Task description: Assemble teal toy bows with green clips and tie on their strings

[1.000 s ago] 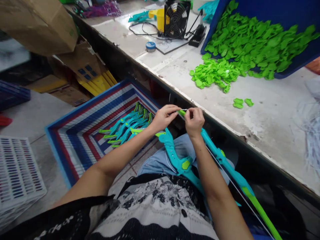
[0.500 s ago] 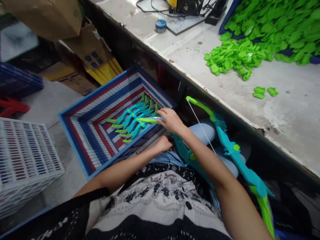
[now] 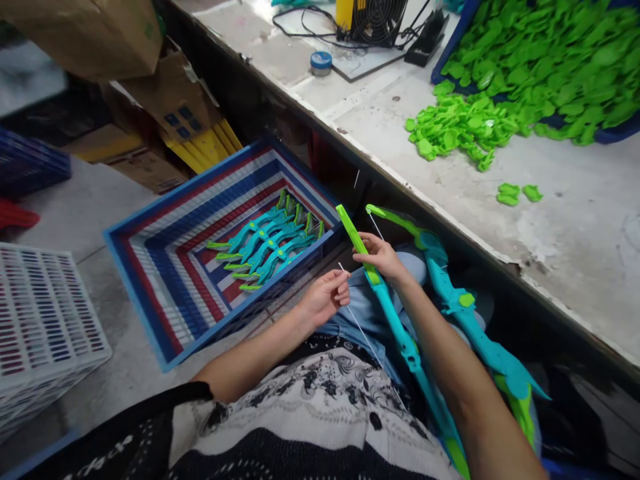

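My right hand (image 3: pixel 379 256) grips the green upper limb of a teal toy bow (image 3: pixel 395 320), which slants down across my lap. Between thumb and fingers, my left hand (image 3: pixel 327 297) pinches the end of a white bowstring (image 3: pixel 364 333); the string runs down toward the bow's lower part. The string's end is apart from the green tip. To the right, a second toy bow (image 3: pixel 463 303) with a green hexagonal piece at its middle lies across my legs, its string partly hidden by my right hand.
A striped blue-rimmed basket (image 3: pixel 137 293) on my left holds several toy bows (image 3: pixel 270 237). Beside it stands a white crate (image 3: pixel 50 320). The worktable (image 3: pixel 565 260) bears loose green pieces (image 3: pixel 465 127), a blue-lidded tin (image 3: pixel 321 63) and a fan (image 3: pixel 379 20). Cardboard boxes (image 3: pixel 175 100) are stacked behind the basket.
My right hand has moved right and down, and the bow's green limb has swung from over the basket to pointing up. My left hand has lifted slightly, the string now showing in its fingers.
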